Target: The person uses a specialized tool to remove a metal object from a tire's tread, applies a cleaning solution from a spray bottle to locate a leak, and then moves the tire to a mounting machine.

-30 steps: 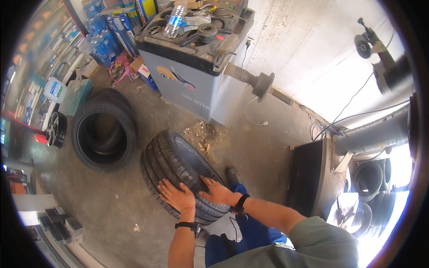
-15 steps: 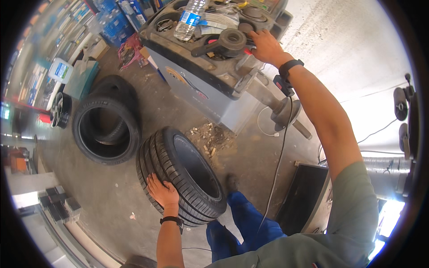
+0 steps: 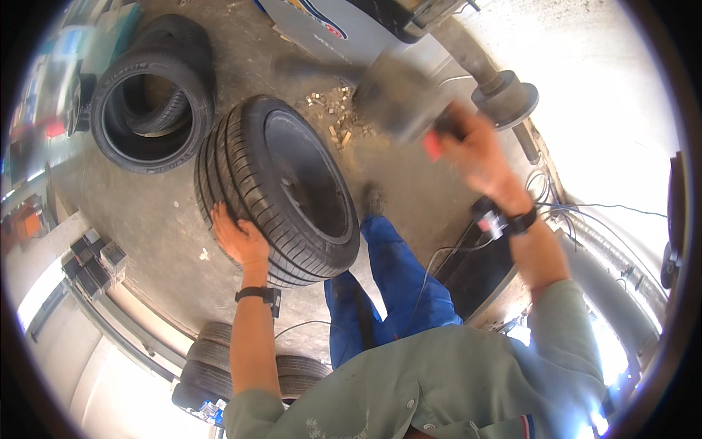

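Observation:
A wheel with a black grooved tyre (image 3: 238, 172) and a grey rim stands tilted on the floor beside my legs. My left hand (image 3: 240, 238) lies flat on its tread, fingers stretched. My right hand (image 3: 475, 150), smeared by motion, is closed on a dark quick-lock hub nut (image 3: 395, 95) with handles and a red part. The nut is in the air, right of the wheel and blurred. Beyond it, the wheel balancer's shaft and flange (image 3: 504, 99) stick out from the grey machine (image 3: 322, 33).
Two bare tyres (image 3: 150, 121) lie overlapping at the far left. Small weights and debris (image 3: 336, 110) litter the floor by the machine. A cable (image 3: 431, 263) hangs near my right leg, beside a dark panel (image 3: 479, 260). More tyres (image 3: 208, 358) stand behind my left arm.
My right hand has lifted the hub nut off the machine's tray and brought it nearer, toward my body. My left hand stays on the tread. The view has tilted down, taking the tray out of sight.

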